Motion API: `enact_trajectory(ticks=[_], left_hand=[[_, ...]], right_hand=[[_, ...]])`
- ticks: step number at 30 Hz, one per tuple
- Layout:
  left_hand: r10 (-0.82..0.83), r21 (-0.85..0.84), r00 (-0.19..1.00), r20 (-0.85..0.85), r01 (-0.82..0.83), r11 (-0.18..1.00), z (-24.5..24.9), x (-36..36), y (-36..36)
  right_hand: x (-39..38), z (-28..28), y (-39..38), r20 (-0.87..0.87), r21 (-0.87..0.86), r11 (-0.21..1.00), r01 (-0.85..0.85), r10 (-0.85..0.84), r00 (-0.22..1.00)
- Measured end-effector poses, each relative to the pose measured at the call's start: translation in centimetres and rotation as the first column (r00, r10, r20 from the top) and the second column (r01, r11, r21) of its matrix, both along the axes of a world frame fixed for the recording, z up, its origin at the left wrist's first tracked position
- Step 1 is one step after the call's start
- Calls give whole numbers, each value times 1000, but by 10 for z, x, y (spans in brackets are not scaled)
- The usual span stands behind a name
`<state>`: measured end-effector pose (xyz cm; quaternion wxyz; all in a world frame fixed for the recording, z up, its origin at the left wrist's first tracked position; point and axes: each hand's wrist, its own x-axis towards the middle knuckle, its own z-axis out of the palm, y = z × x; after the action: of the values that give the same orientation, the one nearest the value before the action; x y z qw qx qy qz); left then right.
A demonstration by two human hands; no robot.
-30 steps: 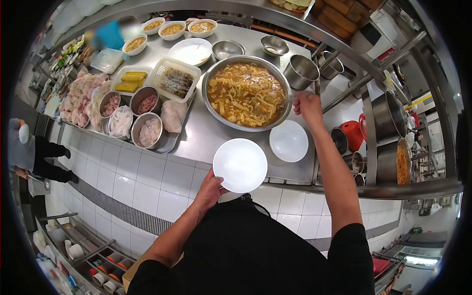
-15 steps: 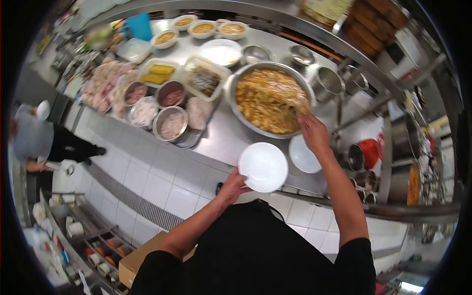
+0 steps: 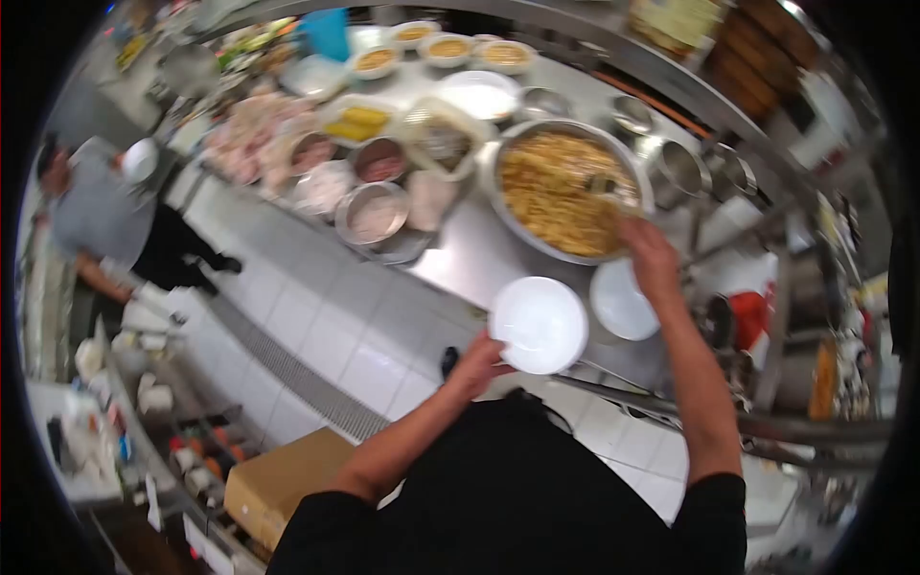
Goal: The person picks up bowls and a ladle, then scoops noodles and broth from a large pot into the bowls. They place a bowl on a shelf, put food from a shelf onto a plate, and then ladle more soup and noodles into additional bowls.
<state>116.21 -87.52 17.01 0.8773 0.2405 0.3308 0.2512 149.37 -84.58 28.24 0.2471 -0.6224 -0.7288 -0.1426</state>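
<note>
A white bowl (image 3: 540, 326) is gripped at its left rim by my left hand (image 3: 477, 366); its inside looks bare. My right hand (image 3: 651, 251) is closed at the right rim of a large metal bowl (image 3: 502, 217) and holds a blurred utensil (image 3: 602, 184), whose head lies on the yellow-brown food (image 3: 556, 187). Beneath my right wrist, a second white bowl (image 3: 621, 302) rests on the steel counter (image 3: 460, 264), partly covered by the forearm.
Left along the counter are raw meat (image 3: 259, 139), small metal bowls (image 3: 377, 213) and a clear tray (image 3: 443, 139). Several filled white bowls (image 3: 448, 50) stand at the back. A person (image 3: 105, 211) stands at the left; a cardboard box (image 3: 283, 484) is lower left.
The view has shifted, so the counter and bowls appear further right. The utensil's head now shows more clearly on the food. My left hand still holds the white bowl.
</note>
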Motion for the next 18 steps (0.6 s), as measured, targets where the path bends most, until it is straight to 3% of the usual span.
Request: enact_trajectory(ticks=[4, 6, 7, 9, 10, 11, 13, 18], left_hand=[[56, 5, 998, -36, -55, 998, -8, 8, -10], [51, -5, 998, -39, -52, 999, -7, 21, -21], [75, -9, 996, -46, -76, 997, -6, 25, -22], [98, -6, 994, -56, -99, 995, -4, 33, -22], [112, 8, 992, -51, -111, 994, -3, 35, -24], [122, 19, 991, -50, -122, 992, -2, 33, -27], [121, 15, 992, -45, -120, 993, -2, 33, -30], [109, 16, 994, -30, -108, 994, 1, 29, -27]], right_hand=[[-21, 12, 13, -120, 78, 996, 43, -34, 992], [-16, 9, 12, -549, -79, 960, 269, -267, 792], [-13, 6, 13, -548, -76, 959, 272, -268, 793], [-6, 3, 15, -325, 22, 997, 77, -65, 943], [-3, 8, 16, -180, -31, 999, -10, 5, 984], [-3, 12, 16, -187, -33, 999, -9, 3, 982], [0, 22, 17, 61, -124, 990, -70, 79, 995], [-2, 39, 24, 71, -137, 990, -41, 51, 996]])
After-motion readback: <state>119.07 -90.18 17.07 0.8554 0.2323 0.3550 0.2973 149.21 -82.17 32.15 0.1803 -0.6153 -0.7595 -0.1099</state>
